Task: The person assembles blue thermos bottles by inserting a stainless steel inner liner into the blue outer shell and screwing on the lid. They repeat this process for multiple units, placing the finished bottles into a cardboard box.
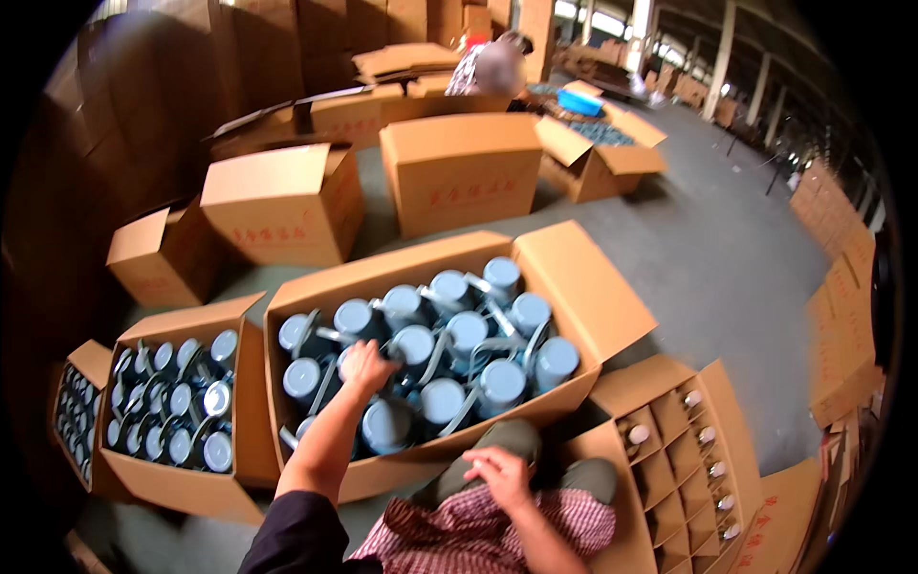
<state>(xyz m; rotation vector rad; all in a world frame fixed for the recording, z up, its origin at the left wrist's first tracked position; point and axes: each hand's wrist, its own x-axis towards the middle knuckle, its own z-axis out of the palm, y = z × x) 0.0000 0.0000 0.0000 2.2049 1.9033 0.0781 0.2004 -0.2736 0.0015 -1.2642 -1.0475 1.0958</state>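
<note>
A large open carton (435, 253) in front of me is packed with blue cylindrical jugs (443, 400), flat round ends up and with strap-like handles at their sides. Over its left half reaches my left hand (365, 367), in among the jugs and touching or nearly touching them. Its fingers are blurred and partly hidden, so I cannot make out a grip. My right hand (499, 474) hovers near my knees by the carton's front edge. Its fingers are loosely apart, and nothing shows in them.
On the left stand two more open cartons of blue jugs (182, 397). To the right, a divided carton (669, 450) has several white-topped bottles (717, 469) in its cells. Beyond are more cartons (462, 172), a blue basin (579, 102) and another person (488, 72).
</note>
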